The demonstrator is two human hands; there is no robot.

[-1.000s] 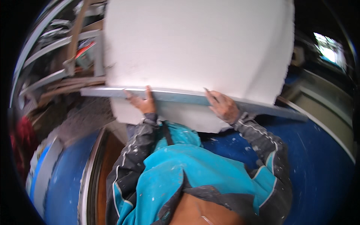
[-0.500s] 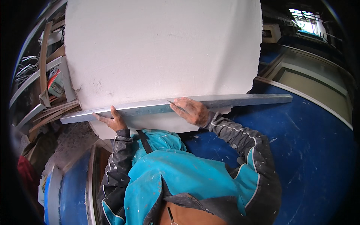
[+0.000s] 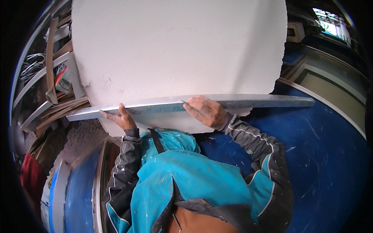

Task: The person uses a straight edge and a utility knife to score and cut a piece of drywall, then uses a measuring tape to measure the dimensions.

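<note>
A large white board (image 3: 175,50) with ragged edges lies before me. Across its near part rests a long silver metal bar (image 3: 264,101), which overhangs the board on both sides. On the bar's left part, my left hand (image 3: 123,118) grips it, thumb on top and forefinger stretched along the near side. My right hand (image 3: 206,112) lies over the bar right of its middle. A small dark pointed tool (image 3: 183,101) is pinched in its fingers, its tip at the bar's top face. Most of that tool is hidden by the hand.
Beneath the board, a scuffed blue surface (image 3: 322,155) extends to the right, beside a pale-framed panel (image 3: 330,89). Wood strips (image 3: 64,110), coiled wire (image 3: 33,66) and a red and white container (image 3: 63,79) crowd the left side. A red cloth (image 3: 31,174) hangs at lower left.
The whole view has shifted slightly, so board, bar and hands appear farther right and a little higher. Both hands keep their hold, and the bar shows no clear movement on the board.
</note>
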